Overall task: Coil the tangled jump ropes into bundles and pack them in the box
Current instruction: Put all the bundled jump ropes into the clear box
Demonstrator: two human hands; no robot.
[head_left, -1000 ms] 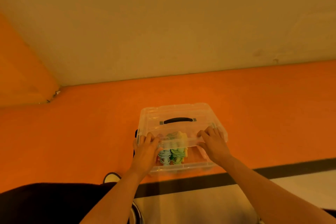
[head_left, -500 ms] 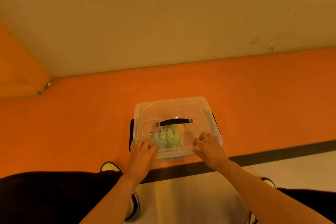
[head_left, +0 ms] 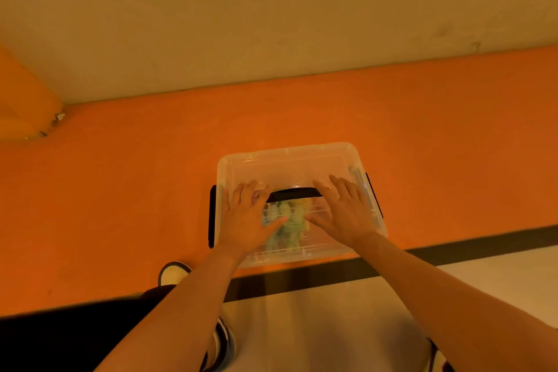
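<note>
The clear plastic box point(head_left: 317, 254) sits on the orange floor point(head_left: 120, 190) right in front of the person, and its lid point(head_left: 290, 164) is on. Through the lid I can see the coiled jump ropes point(head_left: 288, 217), pale blue, green and yellow, bunched below the black carry handle point(head_left: 294, 193). Both hands lie flat on the lid with fingers straight and spread and grip nothing. The left hand point(head_left: 247, 220) covers the 8 o'clock part and the right hand point(head_left: 344, 211) the 4 o'clock part. This looks like the closing step, pressing the lid home. To do it well I would push straight down and evenly with both palms, so the lid seats all round and does not tip at 12 o'clock. I would also check that no rope loop is caught under the rim. The black side latches, one at 9 o'clock point(head_left: 213, 217) and one at 3 o'clock point(head_left: 374, 196), appear to stand out from the box, so they probably need snapping up next, though I cannot tell for certain.
</note>
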